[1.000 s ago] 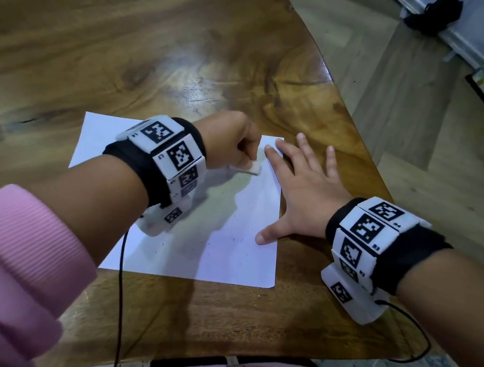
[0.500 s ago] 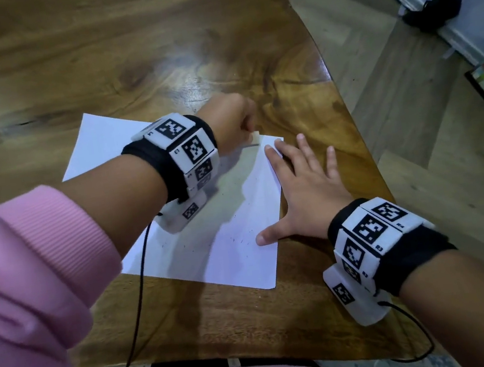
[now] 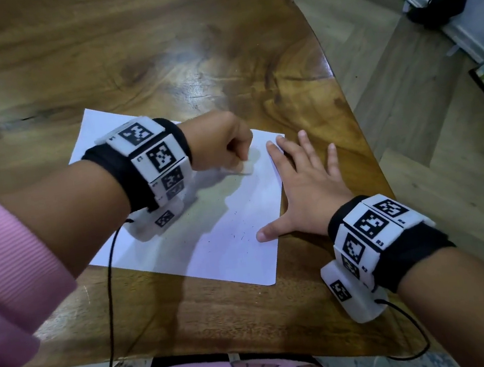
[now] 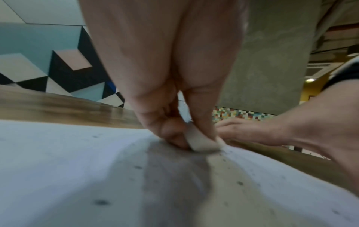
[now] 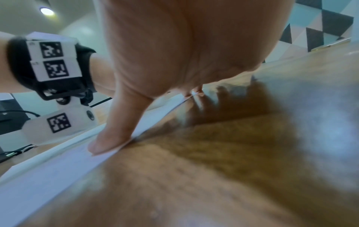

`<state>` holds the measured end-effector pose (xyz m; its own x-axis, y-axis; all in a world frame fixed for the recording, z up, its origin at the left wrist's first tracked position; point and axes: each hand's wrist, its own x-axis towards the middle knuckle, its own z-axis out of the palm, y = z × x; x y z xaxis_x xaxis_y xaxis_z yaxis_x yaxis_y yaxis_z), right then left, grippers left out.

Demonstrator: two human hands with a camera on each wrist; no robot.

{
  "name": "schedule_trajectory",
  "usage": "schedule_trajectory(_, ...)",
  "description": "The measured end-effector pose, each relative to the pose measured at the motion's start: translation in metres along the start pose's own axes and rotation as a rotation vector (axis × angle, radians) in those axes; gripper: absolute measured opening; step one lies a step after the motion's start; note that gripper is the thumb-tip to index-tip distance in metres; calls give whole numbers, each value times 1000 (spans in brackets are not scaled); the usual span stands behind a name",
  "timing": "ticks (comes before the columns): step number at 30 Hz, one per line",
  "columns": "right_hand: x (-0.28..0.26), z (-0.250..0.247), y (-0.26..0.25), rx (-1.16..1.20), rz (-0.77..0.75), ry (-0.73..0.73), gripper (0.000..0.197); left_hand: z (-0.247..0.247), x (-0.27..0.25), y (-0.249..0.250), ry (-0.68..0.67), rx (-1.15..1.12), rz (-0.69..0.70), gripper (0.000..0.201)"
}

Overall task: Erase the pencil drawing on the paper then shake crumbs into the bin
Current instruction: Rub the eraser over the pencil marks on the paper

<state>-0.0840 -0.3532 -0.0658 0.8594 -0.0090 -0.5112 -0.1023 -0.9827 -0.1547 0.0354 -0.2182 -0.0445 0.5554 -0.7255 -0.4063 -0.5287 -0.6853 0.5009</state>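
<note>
A white sheet of paper [image 3: 229, 231] lies on the wooden table [image 3: 185, 51], dotted with dark eraser crumbs [image 3: 237, 235]. My left hand [image 3: 226, 148] pinches a small white eraser [image 3: 246, 168] and presses it onto the paper near its far right corner. In the left wrist view the eraser [image 4: 202, 142] sits between thumb and fingers, its edge down on the paper [image 4: 77, 169]. My right hand [image 3: 302, 181] lies flat with spread fingers on the paper's right edge, thumb [image 5: 108, 138] on the sheet [image 5: 58, 169]. No pencil lines show clearly.
The table's curved right edge [image 3: 350, 124] runs close to my right hand, with wood-look floor [image 3: 413, 128] beyond. A black object [image 3: 437, 8] lies on the floor by a white skirting. Cables hang from both wrist units. No bin is in view.
My left hand slid the eraser away toward the paper's far edge, then back toward me and slightly right. The right hand stayed flat in place.
</note>
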Motion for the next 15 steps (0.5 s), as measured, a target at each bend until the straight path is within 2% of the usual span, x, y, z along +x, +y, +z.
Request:
schedule_trajectory(2,0,0,0,23,5,0,146,-2,-1,0,-50,28,-5,11)
schedule_trajectory(6,-1,2,0,43,4,2,148,0,19,10,213,11,-9,8)
schedule_trajectory(9,0,2,0,43,8,0,148,5,23,18,292,20,1,7)
schedule_trajectory(11,0,2,0,43,11,-1,148,7,16,16,210,18,35,5)
schedule_trajectory(14,0,2,0,46,9,-1,148,6,2,13,-77,44,77,8)
schedule_trajectory(15,0,2,0,44,8,-3,148,5,1,14,-101,61,75,8)
